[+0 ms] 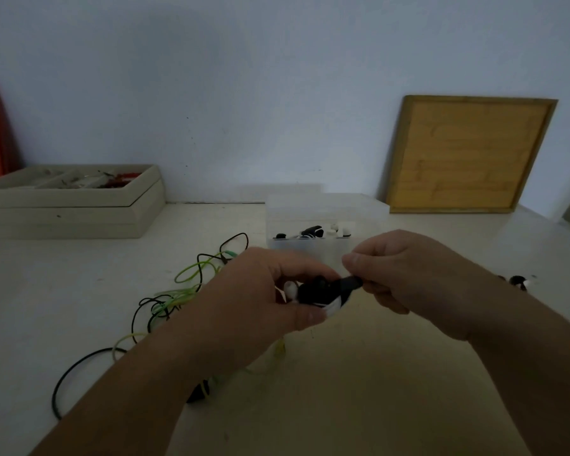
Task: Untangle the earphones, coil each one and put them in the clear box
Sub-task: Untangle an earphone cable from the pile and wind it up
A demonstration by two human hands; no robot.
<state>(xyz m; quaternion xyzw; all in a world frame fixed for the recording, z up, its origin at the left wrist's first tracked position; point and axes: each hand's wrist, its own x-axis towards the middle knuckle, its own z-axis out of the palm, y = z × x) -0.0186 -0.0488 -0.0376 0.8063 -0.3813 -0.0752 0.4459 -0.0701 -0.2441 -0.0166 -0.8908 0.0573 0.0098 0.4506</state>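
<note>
Both hands meet low over the table (392, 399), in front of the clear box. Left hand (264, 291) is curled round a small black-and-white earphone bundle (313, 294). Right hand (405, 274) pinches a black end (352, 283) sticking out of that bundle; whether it is a plug or a wire end cannot be told.

Surroundings, large to small:
- Wooden framed board (471, 153) leans on the wall at far right.
- Beige divided tray (73, 205) sits at far left with mixed small items inside, too blurred to name.
- Clear box (326, 209) stands just behind the hands, lid off or open. Black and white pieces (313, 232) already lie in it.
- Green and black cable tangle (178, 291) sprawls on the table left of the hands, partly under the left forearm.
- Small black-and-white item (519, 281) lies near the right wrist.

Progress, my estimate: roughly midway. Some earphones look stowed; the one in hand looks nearly coiled and ready to go in. The green and black cables are neither separated nor coiled.
</note>
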